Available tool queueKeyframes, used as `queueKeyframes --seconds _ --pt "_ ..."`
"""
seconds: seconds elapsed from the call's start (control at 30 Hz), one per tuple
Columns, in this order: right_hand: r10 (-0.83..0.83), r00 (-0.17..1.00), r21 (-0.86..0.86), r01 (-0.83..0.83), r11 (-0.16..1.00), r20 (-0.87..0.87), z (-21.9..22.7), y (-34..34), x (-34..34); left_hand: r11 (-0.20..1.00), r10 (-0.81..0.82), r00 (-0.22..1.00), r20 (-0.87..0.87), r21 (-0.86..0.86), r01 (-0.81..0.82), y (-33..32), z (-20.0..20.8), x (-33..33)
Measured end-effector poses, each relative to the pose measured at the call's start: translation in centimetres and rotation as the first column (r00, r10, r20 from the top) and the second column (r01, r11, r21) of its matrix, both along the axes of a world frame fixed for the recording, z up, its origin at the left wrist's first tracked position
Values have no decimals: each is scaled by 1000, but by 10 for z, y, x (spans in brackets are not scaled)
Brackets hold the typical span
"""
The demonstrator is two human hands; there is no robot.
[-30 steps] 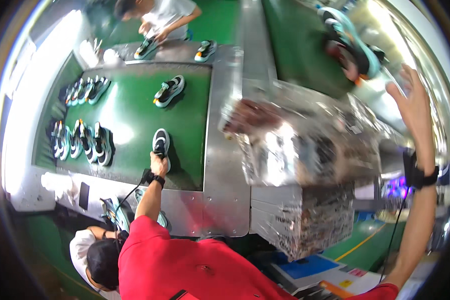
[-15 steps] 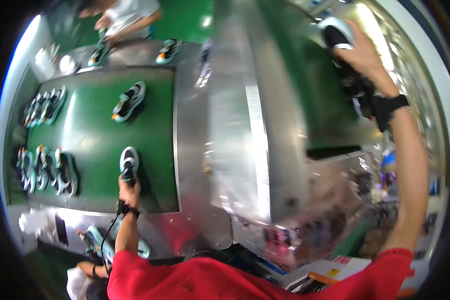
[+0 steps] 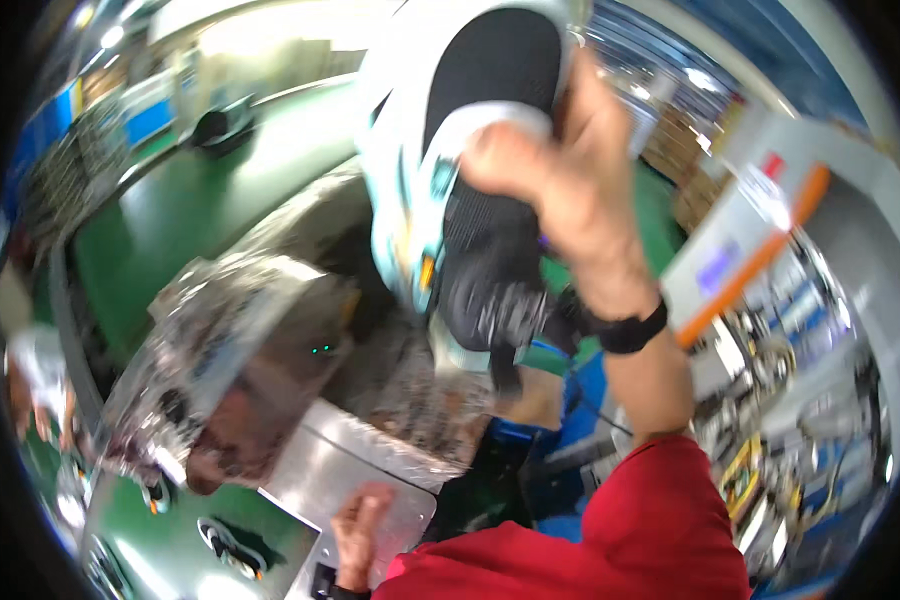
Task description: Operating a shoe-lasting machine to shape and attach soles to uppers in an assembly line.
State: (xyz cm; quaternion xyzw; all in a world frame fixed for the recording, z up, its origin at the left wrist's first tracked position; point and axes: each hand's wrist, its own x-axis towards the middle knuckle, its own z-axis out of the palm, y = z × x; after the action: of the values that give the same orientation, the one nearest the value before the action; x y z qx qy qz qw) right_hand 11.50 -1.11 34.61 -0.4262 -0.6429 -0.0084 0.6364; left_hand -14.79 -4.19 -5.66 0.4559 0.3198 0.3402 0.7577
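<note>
Close in front of me, my right hand (image 3: 580,190) grips a sneaker (image 3: 485,225) with its thumb over the white collar edge and its fingers behind. The sneaker is white and pale teal with a black upper, a dark insole and a small orange tab; its upper end runs out of the picture. A black band circles my right wrist. Low in the view, my left hand (image 3: 365,520) is over the metal table edge (image 3: 315,465), slightly blurred, fingers apart and holding nothing. Another sneaker (image 3: 230,545) lies on the green tabletop left of it.
A machine wrapped in clear plastic (image 3: 260,350) stands at centre left, beside a green conveyor belt (image 3: 170,225) with a dark object (image 3: 220,125) on it. To the right are an orange-edged white panel (image 3: 745,250) and cluttered racks (image 3: 790,370). A person (image 3: 40,380) is at far left.
My view has swung right and up. The left hand has come off the sneaker on the green table. My right hand now has its sneaker up close to me, away from the belt.
</note>
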Motion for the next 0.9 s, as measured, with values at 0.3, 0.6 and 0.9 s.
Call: queueKeyframes --seconds 0.3,0.6,0.9 --pt "-407 723 -324 262 909 -557 -118 -299 56 557 -711 419 564 89 825 -119 151 220" --pt "-423 389 -129 594 794 -818 -255 -617 28 296 -910 297 290 -48 954 -393 127 339" --pt "-401 -351 -408 911 63 -846 -325 -767 6 -62 -988 -28 -151 230 971 -596 55 436"
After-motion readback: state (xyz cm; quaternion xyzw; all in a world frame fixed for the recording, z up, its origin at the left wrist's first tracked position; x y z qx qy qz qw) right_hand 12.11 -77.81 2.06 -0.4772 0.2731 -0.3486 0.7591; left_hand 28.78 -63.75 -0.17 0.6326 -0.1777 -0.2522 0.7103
